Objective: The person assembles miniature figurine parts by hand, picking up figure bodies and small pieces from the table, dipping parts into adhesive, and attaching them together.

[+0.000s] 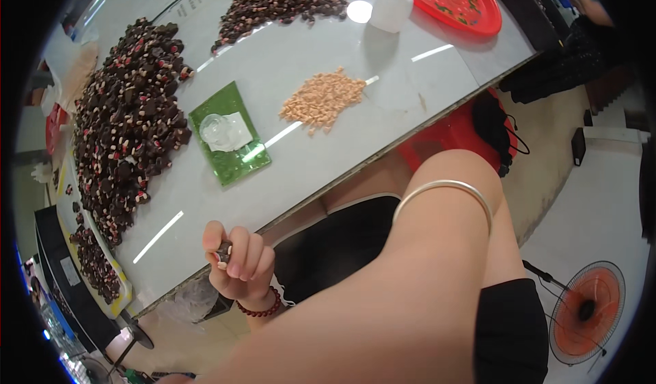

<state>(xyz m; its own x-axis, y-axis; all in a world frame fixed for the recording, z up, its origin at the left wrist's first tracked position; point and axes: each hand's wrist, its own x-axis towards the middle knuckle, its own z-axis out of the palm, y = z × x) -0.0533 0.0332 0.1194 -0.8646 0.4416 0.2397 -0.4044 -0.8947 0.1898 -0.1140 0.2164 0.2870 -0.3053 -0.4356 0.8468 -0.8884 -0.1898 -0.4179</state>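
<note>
On bench [437, 76]: loose dark-piece heaps [130, 117] 2, left and far; tan heap [324, 100] 1; green packet [239, 169] 1; white bottle [392, 11] 1; red tray [471, 30] 1, far right. Left hand [239, 264]: dark piece [224, 249] 1, bead bracelet [261, 312] 1. Near right: fan [594, 295] 1.

Orange fan [587, 310]; crumpled clear plastic [190, 302]

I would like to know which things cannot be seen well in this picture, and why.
All in the head view:
Right hand: its fingers, and anything in them, are out of sight, turned away beyond the bangle.
Dark piece: partly covered by the left hand pinching it.
Red tray: far side cut off by the top edge.
Large dark pile: single parts too small.
</note>
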